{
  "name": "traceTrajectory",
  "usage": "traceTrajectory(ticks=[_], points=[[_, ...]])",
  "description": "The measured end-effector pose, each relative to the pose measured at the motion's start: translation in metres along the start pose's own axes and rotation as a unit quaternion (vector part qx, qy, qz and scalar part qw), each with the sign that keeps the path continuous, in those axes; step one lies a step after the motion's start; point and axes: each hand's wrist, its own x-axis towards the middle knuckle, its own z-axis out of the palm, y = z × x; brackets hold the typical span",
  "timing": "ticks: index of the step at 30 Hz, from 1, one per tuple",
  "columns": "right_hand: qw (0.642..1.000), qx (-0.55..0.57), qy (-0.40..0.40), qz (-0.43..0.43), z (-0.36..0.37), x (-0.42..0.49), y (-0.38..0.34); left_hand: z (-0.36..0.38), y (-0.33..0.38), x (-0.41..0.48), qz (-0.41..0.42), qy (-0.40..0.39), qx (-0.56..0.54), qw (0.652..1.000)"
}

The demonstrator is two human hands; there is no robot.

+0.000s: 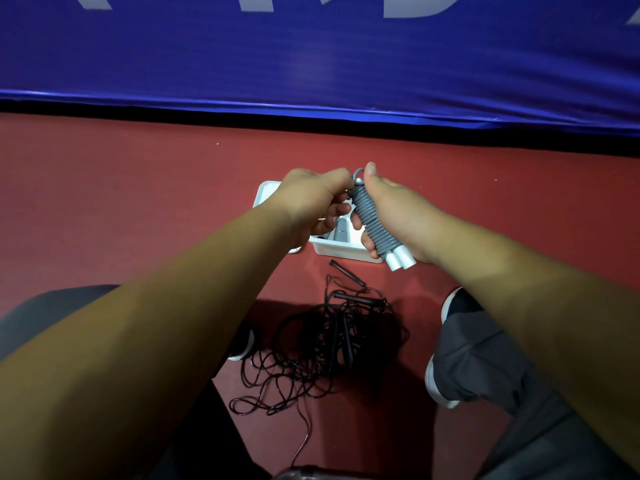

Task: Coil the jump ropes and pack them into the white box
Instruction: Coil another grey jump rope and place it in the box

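My right hand (398, 216) grips the gray jump rope (372, 220), which is wound tight around its two white handles. My left hand (311, 199) pinches the loose end at the top. I think I am tucking it in. The white box (343, 252) sits just under my hands. Next I should set the bundle inside, then coil the black ropes (332, 341) on the floor.

Glossy white plastic box (346, 252), matt red floor (138, 202)
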Motion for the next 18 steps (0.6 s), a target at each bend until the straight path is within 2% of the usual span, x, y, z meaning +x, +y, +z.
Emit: traceTrajectory(ticks=[4,12,18], points=[[1.000,-0.018,0.004,-0.024,0.000,-0.002,0.002,0.003,-0.003,-0.001,0.042,0.022,0.086,0.995],[0.999,-0.011,0.033,-0.034,0.000,-0.006,-0.005,-0.006,0.004,-0.001,0.028,-0.073,-0.012,0.997],[1.000,0.020,0.017,-0.008,0.001,-0.009,-0.007,-0.007,0.004,-0.002,0.015,-0.089,-0.036,0.995]])
